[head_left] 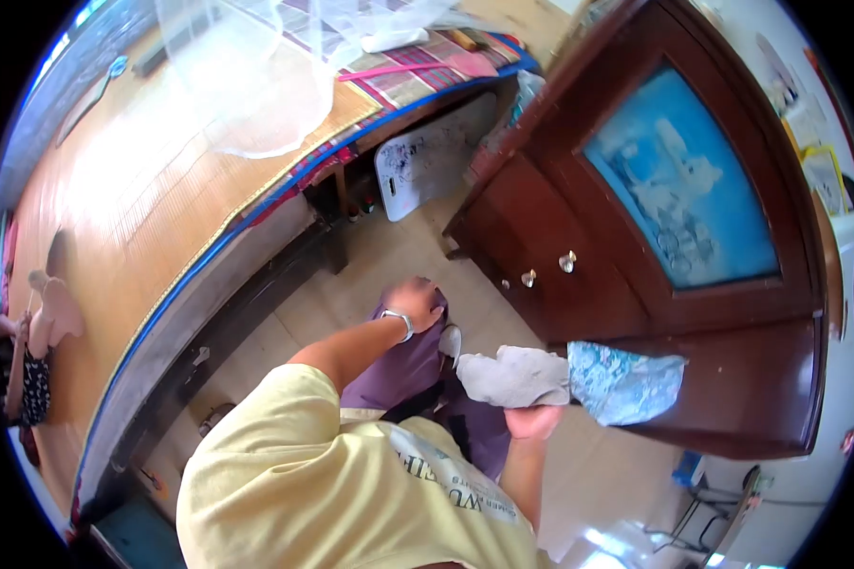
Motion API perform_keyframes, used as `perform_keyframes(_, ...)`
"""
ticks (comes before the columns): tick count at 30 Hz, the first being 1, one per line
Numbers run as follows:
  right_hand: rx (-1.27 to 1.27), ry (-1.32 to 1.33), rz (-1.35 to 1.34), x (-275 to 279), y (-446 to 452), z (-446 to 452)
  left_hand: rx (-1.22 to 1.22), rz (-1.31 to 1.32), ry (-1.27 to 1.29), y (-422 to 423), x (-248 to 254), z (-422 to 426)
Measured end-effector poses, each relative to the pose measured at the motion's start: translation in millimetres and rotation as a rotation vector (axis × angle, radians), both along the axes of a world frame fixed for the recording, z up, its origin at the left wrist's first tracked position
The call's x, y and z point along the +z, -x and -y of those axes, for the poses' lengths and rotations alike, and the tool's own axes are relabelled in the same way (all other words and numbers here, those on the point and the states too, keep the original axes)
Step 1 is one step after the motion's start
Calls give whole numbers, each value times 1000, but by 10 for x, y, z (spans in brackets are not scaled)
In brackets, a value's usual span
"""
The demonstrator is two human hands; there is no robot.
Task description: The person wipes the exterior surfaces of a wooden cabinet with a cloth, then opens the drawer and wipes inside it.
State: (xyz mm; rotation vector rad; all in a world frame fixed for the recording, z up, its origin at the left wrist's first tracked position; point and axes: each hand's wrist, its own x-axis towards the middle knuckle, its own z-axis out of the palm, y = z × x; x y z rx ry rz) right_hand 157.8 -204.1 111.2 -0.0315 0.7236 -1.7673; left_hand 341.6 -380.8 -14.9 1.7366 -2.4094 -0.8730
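My right hand (533, 421) holds up a bundled grey cloth (517, 376) from below, its fingers mostly hidden beneath the bundle. Against the right end of the cloth is a blue and white patterned piece (626, 382), crumpled, in front of the dark red cabinet. My left hand (416, 303) rests on my purple trouser leg (389, 365) near the knee, with a white band on the wrist. Its fingers are partly blurred, and nothing shows in it.
A dark red cabinet (560, 232) with glass knobs stands at the right. On the left is a bed (152, 204) with a mat and white netting (256, 104). A person's legs (52, 318) show at far left. A white board (417, 171) leans under the bed's edge.
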Motion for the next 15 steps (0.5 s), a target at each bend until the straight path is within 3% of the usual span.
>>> perform_keyframes(2,-3,-10,-4,-45,113,-215,-62,62,-57,46,73,-105)
perform_keyframes(8,-166,44,42,-277,484,-668,-114,58,122,-114,40,-167)
perform_keyframes(15,-257,76,82,-362,744,-461,-304,93,272,33,-174,-173)
